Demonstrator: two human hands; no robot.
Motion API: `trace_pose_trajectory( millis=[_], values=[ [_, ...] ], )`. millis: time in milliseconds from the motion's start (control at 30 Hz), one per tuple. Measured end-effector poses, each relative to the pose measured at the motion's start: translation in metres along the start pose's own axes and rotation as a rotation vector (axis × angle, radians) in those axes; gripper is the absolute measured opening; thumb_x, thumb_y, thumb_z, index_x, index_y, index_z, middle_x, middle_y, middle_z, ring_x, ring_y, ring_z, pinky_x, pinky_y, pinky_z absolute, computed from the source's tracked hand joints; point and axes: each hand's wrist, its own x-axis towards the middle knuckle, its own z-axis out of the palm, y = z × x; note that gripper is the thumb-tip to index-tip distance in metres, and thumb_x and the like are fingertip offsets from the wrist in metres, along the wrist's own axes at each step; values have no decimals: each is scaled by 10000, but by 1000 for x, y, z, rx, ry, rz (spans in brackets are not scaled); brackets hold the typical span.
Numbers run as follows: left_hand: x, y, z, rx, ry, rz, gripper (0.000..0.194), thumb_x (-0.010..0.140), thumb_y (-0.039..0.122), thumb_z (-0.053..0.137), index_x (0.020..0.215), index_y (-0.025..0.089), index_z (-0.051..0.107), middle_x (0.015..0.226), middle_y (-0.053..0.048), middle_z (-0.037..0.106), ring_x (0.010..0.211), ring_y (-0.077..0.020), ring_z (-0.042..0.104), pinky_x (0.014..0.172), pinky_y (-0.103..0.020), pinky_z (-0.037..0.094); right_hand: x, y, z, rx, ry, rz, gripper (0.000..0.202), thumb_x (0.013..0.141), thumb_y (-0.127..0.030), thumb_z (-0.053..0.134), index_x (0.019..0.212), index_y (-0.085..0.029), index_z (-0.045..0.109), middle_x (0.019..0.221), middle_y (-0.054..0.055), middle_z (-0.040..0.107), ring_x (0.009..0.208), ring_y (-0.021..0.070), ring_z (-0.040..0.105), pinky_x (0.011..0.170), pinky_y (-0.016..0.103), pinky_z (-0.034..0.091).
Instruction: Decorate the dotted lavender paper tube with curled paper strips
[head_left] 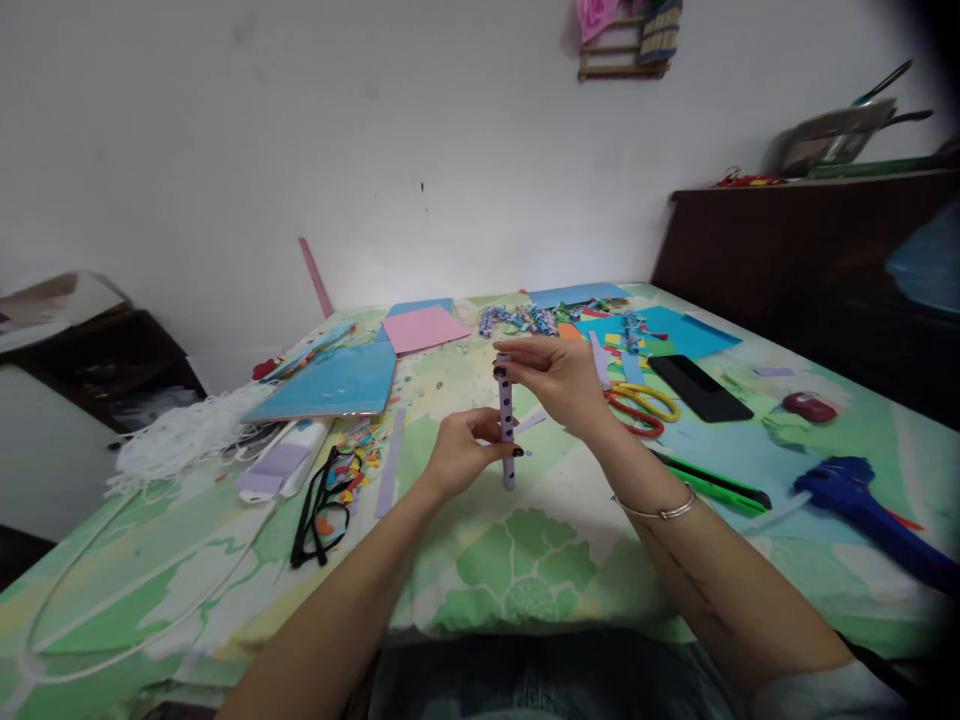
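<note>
A thin lilac paper tube with dark dots (508, 412) stands upright in front of me, over the flowered tablecloth. My left hand (469, 450) pinches it low down between thumb and fingers. Around its top end, the thumb and fingers of my right hand (555, 378) are closed. A narrow lilac paper strip (532, 420) lies just behind the tube, partly hidden by my hands. Beside my right wrist rest scissors with orange and yellow handles (649, 405).
To the right lie a black phone (701, 388), a green cutter knife (712, 482) and a blue glue gun (862, 505). Black eyeglasses (322, 510), a blue folder (330, 382) and tangled white cord (180, 440) are on the left. Pink paper (426, 328) lies farther back.
</note>
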Motion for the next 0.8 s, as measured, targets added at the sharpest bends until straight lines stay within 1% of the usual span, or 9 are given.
trace_pose_trajectory(
  millis=[133,267,367,500,633,800],
  values=[
    [4,-5,-1,-99,-39,-32,254,574,185,772,811,131,700,742,-49,708,689,-175,662,690,-319,556,2,2,-1,84,-16,95,288,671,-231,721,953,-177,728,821,59,737,824,239,701,758,394,596],
    [7,-8,-4,-139,-92,-40,252,578,194,775,812,129,708,741,-46,701,676,-161,651,678,-306,546,3,3,-2,180,-44,129,264,662,-245,736,910,-155,731,793,65,735,771,220,703,719,374,600],
    [9,-9,-5,-159,-130,-52,266,579,193,775,831,130,717,744,-43,701,677,-157,650,682,-296,540,5,5,-4,245,-55,152,255,645,-260,753,877,-156,734,779,62,734,749,215,702,718,380,598],
    [13,-9,-6,-172,-172,-69,298,582,199,772,866,129,721,737,-41,702,673,-160,653,673,-290,534,6,11,-7,339,-93,148,256,654,-270,752,887,-165,731,786,62,734,764,215,704,736,389,589],
    [14,-10,-6,-189,-188,-95,309,573,196,777,868,120,722,715,-47,708,659,-166,657,674,-299,535,6,16,-9,363,-127,147,247,663,-270,751,887,-171,729,786,57,734,747,201,702,724,372,586],
    [12,-10,-6,-229,-199,-127,351,573,205,789,905,123,709,714,-45,707,668,-172,670,687,-298,534,6,21,-8,410,-127,143,280,643,-318,764,883,-180,724,784,51,732,757,207,700,720,373,583]
  ],
)
